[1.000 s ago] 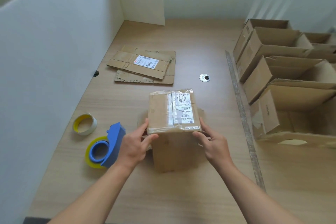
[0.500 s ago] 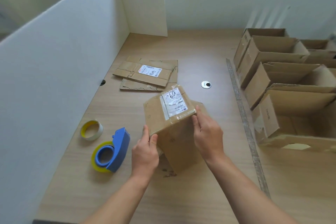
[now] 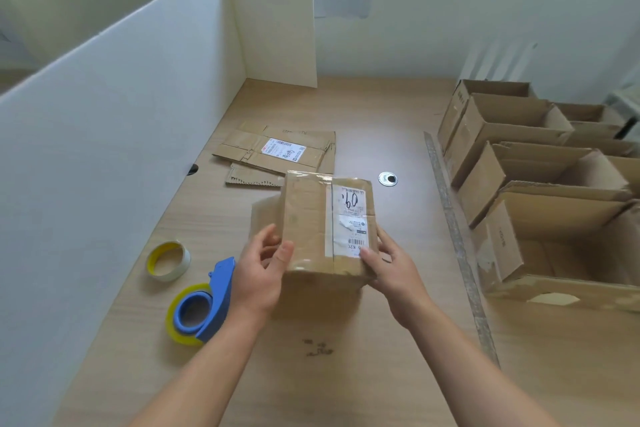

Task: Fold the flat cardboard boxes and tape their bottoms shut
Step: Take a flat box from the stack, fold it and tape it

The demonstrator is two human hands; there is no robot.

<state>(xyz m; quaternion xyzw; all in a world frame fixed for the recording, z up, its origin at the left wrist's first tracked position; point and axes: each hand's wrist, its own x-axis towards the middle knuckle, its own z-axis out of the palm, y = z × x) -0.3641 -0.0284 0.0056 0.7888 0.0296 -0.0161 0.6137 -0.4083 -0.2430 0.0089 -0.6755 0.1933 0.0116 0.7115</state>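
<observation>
A folded cardboard box (image 3: 311,218) is held between both hands over the middle of the worktop (image 3: 346,374), its taped face turned up. The long axis of that face runs away from the person, tilted slightly to the right at the far end. A white shipping label (image 3: 349,218) is stuck along the right half, its barcode end nearest the person. The near-left corner is gripped by the left hand (image 3: 259,274), thumb on the top face and fingers curled round the side. The near-right corner is gripped by the right hand (image 3: 394,270), thumb on the label's edge. Whether the box's underside touches the worktop cannot be told.

A blue tape dispenser (image 3: 204,305) lies just left of the left hand, with a loose tape roll (image 3: 168,260) beyond it. Flat cardboard sheets (image 3: 277,152) lie behind the box, and opened boxes (image 3: 519,135) are lined up along the right.
</observation>
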